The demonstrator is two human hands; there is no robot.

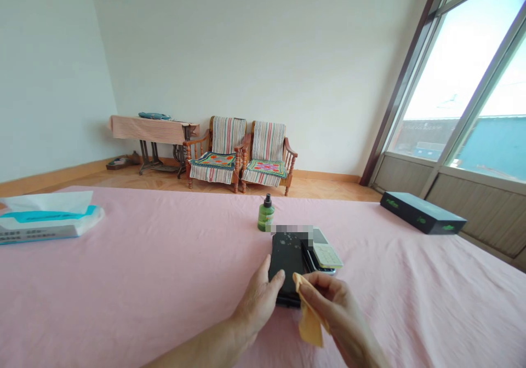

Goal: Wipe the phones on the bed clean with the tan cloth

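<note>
A black phone [286,264] lies face up on the pink cloth, with pale wet-looking spots on its upper screen. My left hand [259,291] grips its left edge, thumb over the screen and fingers along the side. Pinched in my right hand [333,302] is a yellow wiping cloth [311,327], its top at the phone's lower right edge and its loose end hanging down. To the phone's right, a white keypad phone [327,252] rests on top of other dark devices. Just beyond stands a green spray bottle [266,214] with a black top. A blurred patch covers part of the phones' far ends.
A tissue pack [49,223] lies at the left of the pink-covered surface [164,280]. A black box [423,213] sits at the far right. Past the far edge are two wooden chairs [263,154] and a cloth-covered sewing table [152,130]; windows stand at the right.
</note>
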